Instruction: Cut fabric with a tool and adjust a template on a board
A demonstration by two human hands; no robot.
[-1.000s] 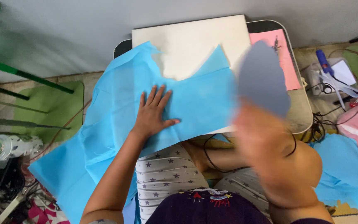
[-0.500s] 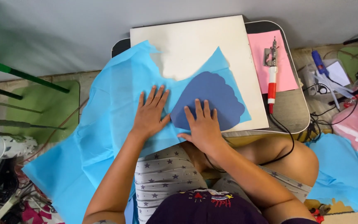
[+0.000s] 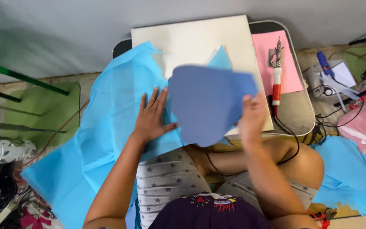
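Observation:
My left hand (image 3: 151,118) lies flat, fingers spread, on a large light blue fabric sheet (image 3: 106,127) that drapes off the small table toward the floor. My right hand (image 3: 252,118) holds a darker blue cut-out shape (image 3: 206,101) by its right edge, lifted above the fabric and slightly blurred. A cream-white board (image 3: 200,40) lies under the fabric on the table (image 3: 295,114).
A pink sheet (image 3: 263,59) lies on the table's right part with a red-and-white corded tool (image 3: 276,80) and a metal clip on it. A glue gun (image 3: 325,68) and clutter sit on the floor at right; a green mat (image 3: 39,110) at left.
The dark blue shape, pressed flat on the fabric half a second ago, is now lifted in my right hand. My left hand has stayed on the fabric.

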